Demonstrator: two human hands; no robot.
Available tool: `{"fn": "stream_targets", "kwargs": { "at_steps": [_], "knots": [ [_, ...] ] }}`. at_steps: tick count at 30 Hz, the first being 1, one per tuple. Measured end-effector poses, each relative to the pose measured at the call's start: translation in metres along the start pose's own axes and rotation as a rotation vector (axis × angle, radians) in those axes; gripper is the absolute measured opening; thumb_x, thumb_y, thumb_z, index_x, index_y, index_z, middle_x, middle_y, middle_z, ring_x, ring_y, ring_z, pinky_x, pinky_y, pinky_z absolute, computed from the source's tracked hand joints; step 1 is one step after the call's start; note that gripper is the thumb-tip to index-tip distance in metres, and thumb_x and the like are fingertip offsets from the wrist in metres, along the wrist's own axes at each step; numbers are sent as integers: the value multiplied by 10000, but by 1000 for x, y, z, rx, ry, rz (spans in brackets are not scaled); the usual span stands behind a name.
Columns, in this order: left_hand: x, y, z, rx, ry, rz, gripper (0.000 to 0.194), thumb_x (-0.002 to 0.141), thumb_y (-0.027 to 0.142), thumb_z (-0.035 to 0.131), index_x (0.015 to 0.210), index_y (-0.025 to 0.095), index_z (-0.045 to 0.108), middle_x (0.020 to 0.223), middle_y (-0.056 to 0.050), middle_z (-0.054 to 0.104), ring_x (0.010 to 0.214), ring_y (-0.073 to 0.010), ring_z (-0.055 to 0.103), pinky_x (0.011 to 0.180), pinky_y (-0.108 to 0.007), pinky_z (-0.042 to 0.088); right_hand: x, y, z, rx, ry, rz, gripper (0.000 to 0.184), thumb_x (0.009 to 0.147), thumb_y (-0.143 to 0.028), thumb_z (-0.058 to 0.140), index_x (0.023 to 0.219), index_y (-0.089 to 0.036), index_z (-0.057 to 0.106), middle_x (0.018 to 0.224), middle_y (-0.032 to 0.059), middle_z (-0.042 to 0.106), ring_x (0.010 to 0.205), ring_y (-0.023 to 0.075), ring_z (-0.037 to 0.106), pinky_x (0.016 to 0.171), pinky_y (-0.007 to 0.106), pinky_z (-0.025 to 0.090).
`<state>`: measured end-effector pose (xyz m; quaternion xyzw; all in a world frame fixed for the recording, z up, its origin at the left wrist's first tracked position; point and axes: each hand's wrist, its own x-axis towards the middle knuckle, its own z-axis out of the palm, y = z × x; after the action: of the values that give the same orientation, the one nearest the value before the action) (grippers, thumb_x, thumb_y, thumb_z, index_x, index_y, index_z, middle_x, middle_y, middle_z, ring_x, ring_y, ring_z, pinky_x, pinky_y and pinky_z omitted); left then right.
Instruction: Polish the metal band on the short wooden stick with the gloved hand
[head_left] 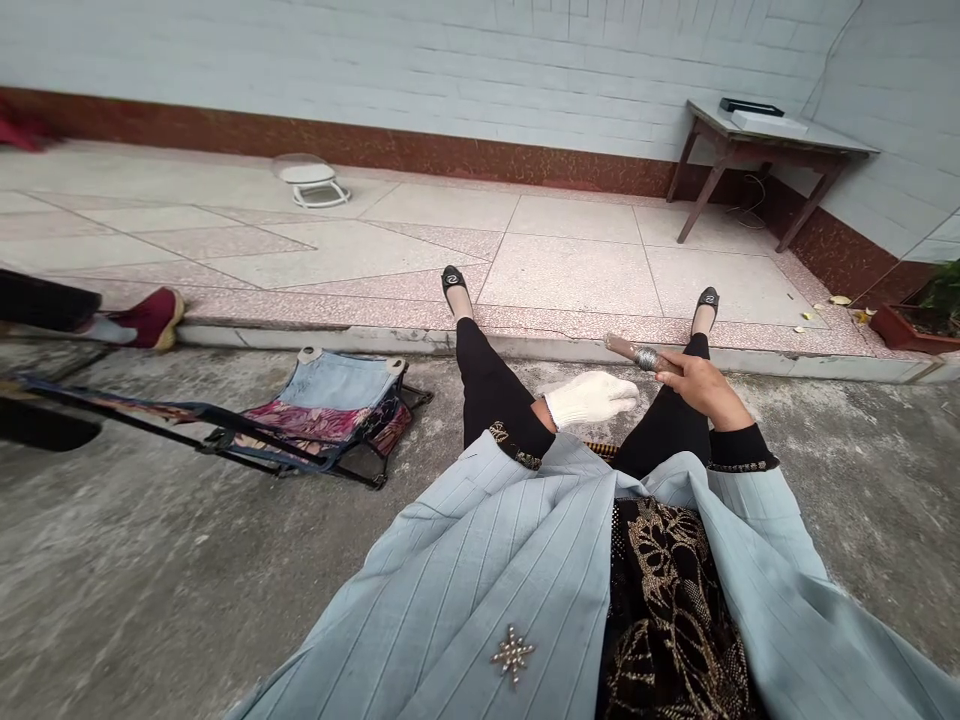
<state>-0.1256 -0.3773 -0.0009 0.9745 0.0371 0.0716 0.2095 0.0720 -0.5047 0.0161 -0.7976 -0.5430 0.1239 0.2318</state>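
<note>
While the gloved left hand (pixel 592 398) hovers, the right hand (pixel 701 385) grips a brush (pixel 634 353).

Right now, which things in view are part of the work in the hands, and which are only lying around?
In hand:
- gloved left hand
- right hand
- brush, held in the right fingers

Lying about:
- folding stool
- wooden table
- white stand
- potted plant

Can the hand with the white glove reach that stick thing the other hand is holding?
Probably yes. The gloved left hand lies open just beside the right hand, which grips the stick-like tool. The tool's free end points toward the glove, and nothing sits between them.
</note>
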Motion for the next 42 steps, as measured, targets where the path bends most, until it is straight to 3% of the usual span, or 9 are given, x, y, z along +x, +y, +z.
{"fn": "stream_targets", "kwargs": {
  "at_steps": [6, 10, 13, 17, 20, 25, 29, 37, 42],
  "knots": [
    [-3, -4, -11, 89, 6, -4, 272, 928, 362, 461, 950, 209, 685, 836, -21, 678, 733, -164, 590, 604, -258, 317, -7, -1, -7, -61, -382, -89, 401, 803, -286, 629, 1197, -258, 704, 1032, 61, 737, 954, 269, 646, 848, 370, 458],
    [-6, -8, -19, -324, 8, 14, 215, 888, 307, 494, 885, 171, 662, 793, -6, 649, 723, -131, 564, 680, -242, 376, -12, -8, -16, 249, -664, -245, 446, 814, -319, 634, 1253, -252, 672, 1069, 25, 726, 967, 244, 634, 894, 375, 467],
    [-7, -15, -17, -785, 108, -21, 241, 871, 334, 508, 873, 129, 634, 835, -29, 645, 769, -122, 570, 748, -246, 419, -17, -12, -21, 463, -566, -245, 514, 789, -345, 680, 1291, -245, 645, 1131, 35, 699, 1012, 227, 605, 905, 359, 472],
    [-5, -21, -4, -1009, 185, -156, 264, 764, 344, 644, 890, 112, 621, 770, -21, 615, 656, -91, 518, 645, -230, 403, -24, -9, -24, 679, -525, -145, 597, 777, -346, 702, 1350, -219, 589, 825, 5, 642, 688, 134, 544, 604, 269, 492],
    [-4, -20, 8, -1042, 136, -157, 271, 807, 387, 605, 841, 118, 612, 673, 6, 552, 548, -66, 432, 544, -212, 348, -25, -9, -25, 799, -475, -130, 602, 757, -344, 723, 1325, -185, 601, 757, -8, 578, 619, 110, 484, 532, 243, 449],
    [-4, -9, 12, -921, -10, -49, 295, 902, 394, 488, 851, 136, 621, 732, 4, 562, 567, -66, 425, 549, -205, 336, -14, -12, -19, 968, -70, -141, 478, 789, -384, 676, 1198, -140, 642, 735, -7, 560, 590, 98, 452, 554, 241, 392],
    [-6, 2, 4, -628, -59, 0, 264, 920, 349, 471, 910, 156, 651, 834, -4, 639, 711, -106, 538, 695, -223, 395, -1, -1, -7, 764, 116, -13, 481, 786, -367, 645, 1202, -126, 646, 705, -3, 565, 587, 120, 469, 584, 263, 399],
    [-3, 3, 4, -133, 12, 26, 264, 933, 325, 453, 965, 199, 683, 830, -10, 660, 750, -148, 574, 682, -237, 363, -1, 4, 2, -132, -22, 66, 433, 853, -390, 566, 1255, -263, 664, 976, 96, 722, 904, 291, 635, 742, 348, 440],
    [-6, -6, -7, -146, 92, -90, 277, 925, 361, 464, 974, 199, 684, 795, 2, 656, 712, -143, 567, 643, -237, 354, -5, 3, -5, -87, -283, -45, 382, 819, -299, 605, 1184, -248, 707, 993, 71, 725, 904, 258, 635, 780, 336, 447]
  ]
}}
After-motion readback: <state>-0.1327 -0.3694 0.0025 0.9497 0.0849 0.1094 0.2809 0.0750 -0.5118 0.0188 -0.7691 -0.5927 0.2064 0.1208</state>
